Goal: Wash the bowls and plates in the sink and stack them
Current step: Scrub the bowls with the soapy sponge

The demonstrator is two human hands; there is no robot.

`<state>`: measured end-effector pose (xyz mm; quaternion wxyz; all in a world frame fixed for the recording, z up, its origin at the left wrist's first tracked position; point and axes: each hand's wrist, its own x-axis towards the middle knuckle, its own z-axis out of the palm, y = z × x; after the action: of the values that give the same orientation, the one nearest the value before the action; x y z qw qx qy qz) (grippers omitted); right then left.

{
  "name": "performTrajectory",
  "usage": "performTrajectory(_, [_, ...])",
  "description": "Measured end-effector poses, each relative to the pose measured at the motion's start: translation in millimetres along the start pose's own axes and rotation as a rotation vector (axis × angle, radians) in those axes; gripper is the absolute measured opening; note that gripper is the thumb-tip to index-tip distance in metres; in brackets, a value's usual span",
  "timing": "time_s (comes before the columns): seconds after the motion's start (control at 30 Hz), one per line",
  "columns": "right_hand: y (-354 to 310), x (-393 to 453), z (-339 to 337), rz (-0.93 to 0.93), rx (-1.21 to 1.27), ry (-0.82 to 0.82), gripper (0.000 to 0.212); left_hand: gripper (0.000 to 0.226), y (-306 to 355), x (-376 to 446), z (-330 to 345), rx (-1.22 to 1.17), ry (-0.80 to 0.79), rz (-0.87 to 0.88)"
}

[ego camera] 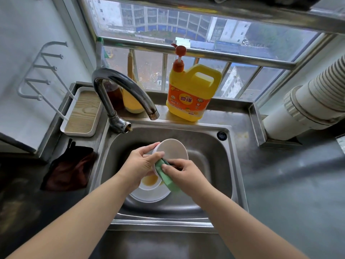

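Dishwashing at a steel kitchen sink [220, 165] below a barred window: a person scrubs a white bowl [172, 149] held tilted on edge above the basin. The left hand [139, 165] grips the bowl at its near-left rim, thumb across the inside edge and fingers curled behind it, while the right hand [183, 171] pinches a green sponge [165, 174] between thumb and fingers and presses it against the bowl's lower rim, just beside the left thumb. Directly beneath both hands, on the sink floor, a smaller bowl with orange-brown residue [150, 181] sits nested on a white plate [149, 196], both not yet washed by the look of them. The likeliest trouble from here is a slip: the bowl is held by one edge only, and if it is wet or soapy a firm stroke of the sponge could twist it out of the grip and drop it onto the crockery below, chipping one or both. The faucet [128, 90] spout hangs above the back left of the basin with no water visibly running, so rinsing will mean carrying the bowl toward it. A yellow detergent jug [192, 92] stands on the ledge behind the sink, a dark cloth [69, 172] lies on the counter to the left, and nothing washed appears stacked anywhere in view.
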<state>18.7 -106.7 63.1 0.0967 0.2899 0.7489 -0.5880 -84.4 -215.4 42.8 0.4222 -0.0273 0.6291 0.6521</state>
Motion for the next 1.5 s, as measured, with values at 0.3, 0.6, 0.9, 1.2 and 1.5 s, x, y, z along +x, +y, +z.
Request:
performTrajectory(0.3, [-5.1,0.8,-24.5,-0.367,-0.864,-0.073,0.039,0.019,23.1,2.3,-14.1,0.153,-0.062,-0.018])
performTrajectory(0.6, [-6.4,2.0,0.4,0.050,0.156,0.062,0.019,0.047,0.9,-7.9,-8.2,0.010,-0.173,-0.143])
performTrajectory(0.9, [-10.7,4.0,-7.5,0.153,0.482,-0.026,0.022,0.086,-20.4,-10.2,-16.4,-0.141,-0.223,0.103])
performTrajectory(1.2, [-10.5,4.8,-17.8,-0.321,-0.429,-0.068,0.032,0.028,9.1,-7.2,-12.8,0.062,-0.177,0.074])
performTrajectory(1.5, [-27.7,0.9,-16.4,0.104,0.678,0.002,0.018,0.090,-5.6,-6.5,-6.3,-0.201,-0.242,0.093])
